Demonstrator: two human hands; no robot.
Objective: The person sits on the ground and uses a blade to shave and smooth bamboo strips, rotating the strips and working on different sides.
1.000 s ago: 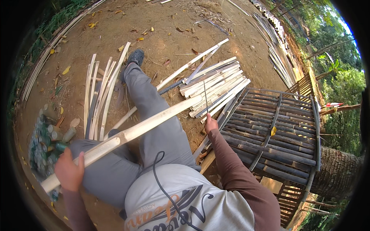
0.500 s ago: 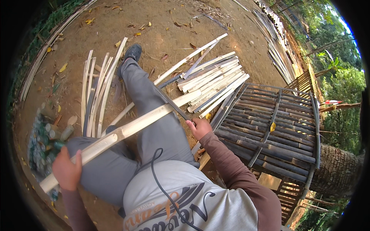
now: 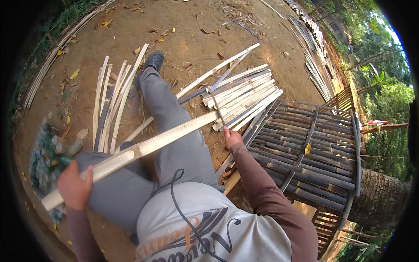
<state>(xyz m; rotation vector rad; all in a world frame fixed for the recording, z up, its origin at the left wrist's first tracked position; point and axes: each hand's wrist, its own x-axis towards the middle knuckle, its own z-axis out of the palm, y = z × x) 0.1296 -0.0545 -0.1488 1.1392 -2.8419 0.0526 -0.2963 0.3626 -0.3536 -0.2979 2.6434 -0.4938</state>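
Observation:
A long pale split bamboo slat (image 3: 166, 139) lies slantwise across my thighs, with a node near its middle. My left hand (image 3: 75, 187) is closed around it close to its lower left end. In my right hand (image 3: 233, 139) is the handle of a long, narrow dark knife (image 3: 218, 107), its blade pointing away from me. That blade crosses the slat near its far right end and seems to touch it. Just beyond that end lies a pile of split bamboo slats (image 3: 248, 89) on the ground.
Several longer bamboo strips (image 3: 114, 102) lie left of my outstretched leg. Plastic bottles (image 3: 48, 150) are heaped at the left. A dark bamboo slatted platform (image 3: 305, 148) stands at my right beside a tree trunk (image 3: 379, 196). More bamboo (image 3: 316, 72) lies at the far right.
My right hand has moved outward and slightly right with the knife, whose blade has swung more upright and now sits near the slat's far end. The slat has shifted slightly toward the lower left.

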